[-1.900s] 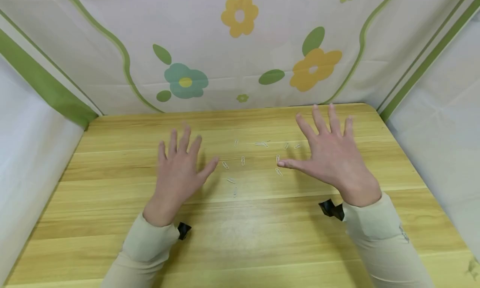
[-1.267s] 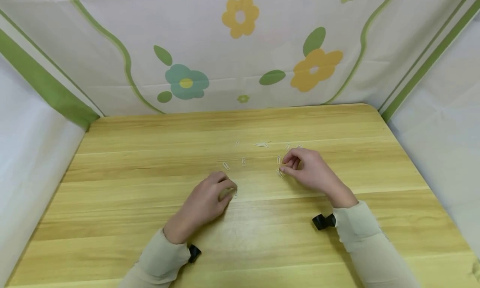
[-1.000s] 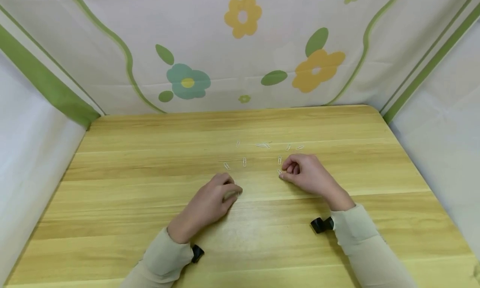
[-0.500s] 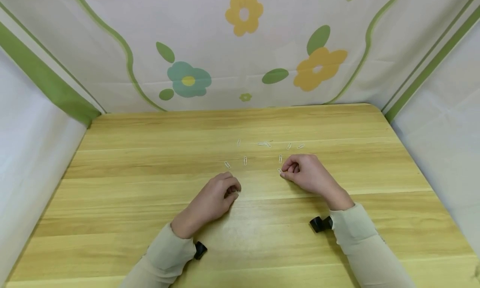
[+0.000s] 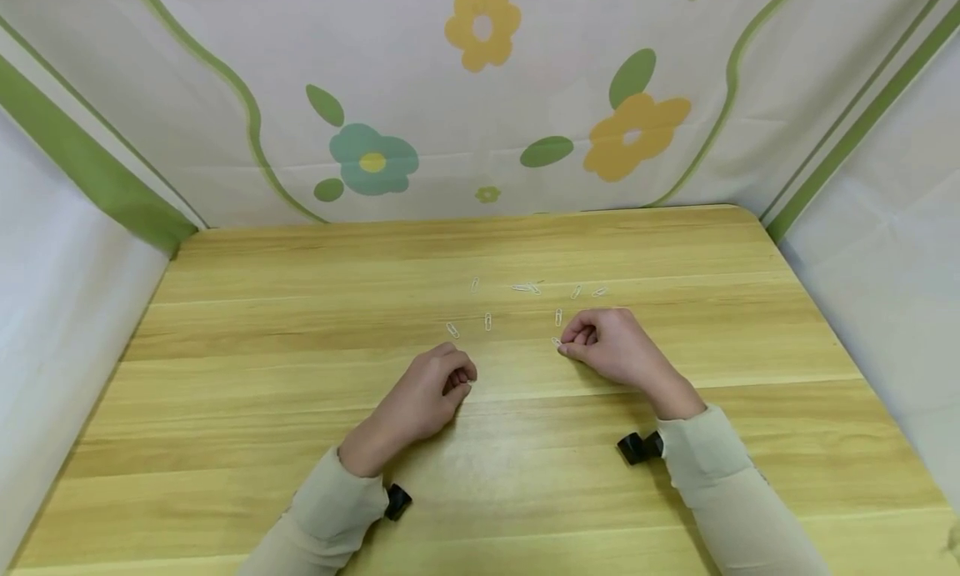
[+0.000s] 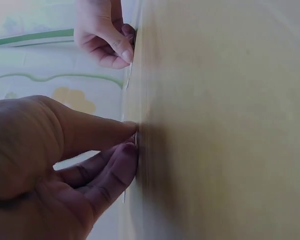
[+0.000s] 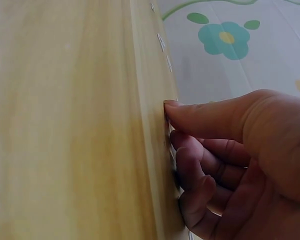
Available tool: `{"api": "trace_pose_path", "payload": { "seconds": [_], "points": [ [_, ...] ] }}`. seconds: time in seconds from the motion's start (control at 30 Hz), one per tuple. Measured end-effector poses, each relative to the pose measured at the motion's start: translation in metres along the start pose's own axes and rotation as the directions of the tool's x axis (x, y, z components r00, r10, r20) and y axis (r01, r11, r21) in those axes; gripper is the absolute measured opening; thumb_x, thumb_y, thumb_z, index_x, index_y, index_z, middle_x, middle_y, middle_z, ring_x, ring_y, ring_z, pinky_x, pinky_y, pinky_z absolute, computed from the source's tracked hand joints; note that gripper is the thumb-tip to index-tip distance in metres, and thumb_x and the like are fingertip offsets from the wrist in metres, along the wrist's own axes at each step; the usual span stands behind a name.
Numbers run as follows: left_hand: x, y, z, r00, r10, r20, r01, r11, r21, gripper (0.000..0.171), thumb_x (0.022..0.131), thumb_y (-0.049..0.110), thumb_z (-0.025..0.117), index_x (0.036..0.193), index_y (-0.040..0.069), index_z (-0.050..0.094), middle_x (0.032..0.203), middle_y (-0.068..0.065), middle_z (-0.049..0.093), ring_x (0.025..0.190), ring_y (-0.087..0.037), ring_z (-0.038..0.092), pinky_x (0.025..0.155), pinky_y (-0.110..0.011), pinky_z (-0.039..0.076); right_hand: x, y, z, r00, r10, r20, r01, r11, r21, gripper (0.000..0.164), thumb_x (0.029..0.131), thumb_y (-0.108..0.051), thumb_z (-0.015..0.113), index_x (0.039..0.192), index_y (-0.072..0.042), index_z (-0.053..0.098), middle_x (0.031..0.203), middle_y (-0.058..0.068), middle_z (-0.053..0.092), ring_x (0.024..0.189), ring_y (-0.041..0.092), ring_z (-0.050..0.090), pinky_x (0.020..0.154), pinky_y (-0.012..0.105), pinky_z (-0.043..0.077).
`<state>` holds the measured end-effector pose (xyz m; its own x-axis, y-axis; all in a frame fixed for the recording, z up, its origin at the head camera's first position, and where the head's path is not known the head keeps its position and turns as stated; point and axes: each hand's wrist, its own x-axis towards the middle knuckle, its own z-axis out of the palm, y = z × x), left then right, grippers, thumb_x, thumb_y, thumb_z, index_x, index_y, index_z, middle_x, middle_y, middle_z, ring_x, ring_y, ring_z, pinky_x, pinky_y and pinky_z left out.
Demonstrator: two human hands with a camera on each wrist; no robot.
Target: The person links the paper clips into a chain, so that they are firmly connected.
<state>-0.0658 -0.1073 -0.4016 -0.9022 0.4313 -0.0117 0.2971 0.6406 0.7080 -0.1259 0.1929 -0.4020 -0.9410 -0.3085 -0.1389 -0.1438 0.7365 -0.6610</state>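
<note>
My left hand (image 5: 422, 397) is low over the table with thumb and fingertips pinching a white paper clip (image 5: 471, 383); the left wrist view shows only a thin edge of this clip (image 6: 136, 139) between thumb and finger. To the right, my right hand (image 5: 618, 351) grips another paper clip (image 5: 556, 341) at one end, its looped tip poking out leftward past the thumb. Just behind that clip lies a loose paper clip (image 5: 558, 317). Two more, one slanted paper clip (image 5: 452, 330) and one upright paper clip (image 5: 488, 321), lie beyond my left hand.
Farther back on the wooden table (image 5: 225, 409) are a single paper clip (image 5: 475, 284), a small overlapping cluster of clips (image 5: 527, 288) and two clips (image 5: 576, 292) toward the right. A flowered curtain (image 5: 480, 101) stands along the back edge, with white cloth at both sides.
Both hands were spread above the table; they came down and inward, and their fingers curled onto paper clips. Two clips lay where my left hand is now. The last half second shows hardly any motion.
</note>
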Motion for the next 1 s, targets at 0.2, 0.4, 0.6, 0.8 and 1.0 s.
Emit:
{"api": "trace_pose_path", "payload": {
  "seconds": [0.2, 0.4, 0.6, 0.8, 1.0],
  "points": [
    [-0.005, -0.001, 0.001, 0.996, 0.031, -0.081, -0.023, 0.995, 0.092, 0.017, 0.095, -0.007, 0.074, 0.110, 0.002, 0.075, 0.100, -0.007, 0.064, 0.083, -0.013, 0.062, 0.074, -0.026, 0.056, 0.000, 0.000, 0.000, 1.000, 0.005, -0.001, -0.005, 1.000, 0.008, 0.007, 0.096, -0.017, 0.081, 0.091, -0.014, 0.078, 0.082, 0.000, 0.072, 0.072, 0.014, 0.061, 0.069, 0.025, 0.050],
    [-0.002, -0.001, 0.000, 0.997, 0.007, -0.079, 0.001, 0.995, 0.103, 0.011, 0.095, -0.006, 0.075, 0.098, 0.004, 0.077, 0.099, -0.005, 0.065, 0.084, -0.014, 0.059, 0.075, -0.028, 0.055, 0.001, 0.001, -0.001, 1.000, 0.006, 0.009, -0.006, 1.000, 0.014, 0.007, 0.096, -0.018, 0.081, 0.091, -0.014, 0.078, 0.082, 0.000, 0.072, 0.072, 0.014, 0.060, 0.068, 0.026, 0.050],
    [0.003, 0.002, -0.002, 0.999, -0.050, -0.021, 0.052, 0.993, 0.105, 0.009, 0.097, -0.004, 0.074, 0.095, 0.005, 0.073, 0.097, -0.003, 0.062, 0.085, -0.014, 0.056, 0.078, -0.030, 0.054, 0.001, 0.000, -0.002, 1.000, 0.010, 0.030, -0.010, 1.000, 0.009, 0.007, 0.097, -0.017, 0.080, 0.092, -0.013, 0.078, 0.082, 0.001, 0.071, 0.072, 0.014, 0.060, 0.068, 0.026, 0.050],
    [0.005, 0.005, -0.003, 0.994, -0.105, 0.029, 0.101, 0.990, 0.102, 0.015, 0.098, 0.000, 0.075, 0.089, 0.008, 0.067, 0.091, -0.002, 0.058, 0.080, -0.014, 0.053, 0.071, -0.027, 0.049, 0.002, -0.001, -0.002, 0.998, 0.001, 0.061, -0.001, 1.000, -0.004, 0.007, 0.097, -0.017, 0.079, 0.092, -0.012, 0.077, 0.083, 0.001, 0.070, 0.072, 0.014, 0.059, 0.070, 0.027, 0.050],
    [0.003, 0.007, -0.004, 0.992, -0.126, 0.030, 0.122, 0.986, 0.112, 0.013, 0.100, 0.005, 0.075, 0.091, 0.010, 0.068, 0.087, 0.002, 0.061, 0.077, -0.012, 0.054, 0.069, -0.028, 0.050, 0.000, -0.003, 0.000, 0.998, -0.002, 0.056, 0.004, 1.000, -0.027, 0.007, 0.097, -0.016, 0.078, 0.092, -0.011, 0.076, 0.081, 0.000, 0.069, 0.072, 0.014, 0.059, 0.070, 0.028, 0.049]
  ]
}}
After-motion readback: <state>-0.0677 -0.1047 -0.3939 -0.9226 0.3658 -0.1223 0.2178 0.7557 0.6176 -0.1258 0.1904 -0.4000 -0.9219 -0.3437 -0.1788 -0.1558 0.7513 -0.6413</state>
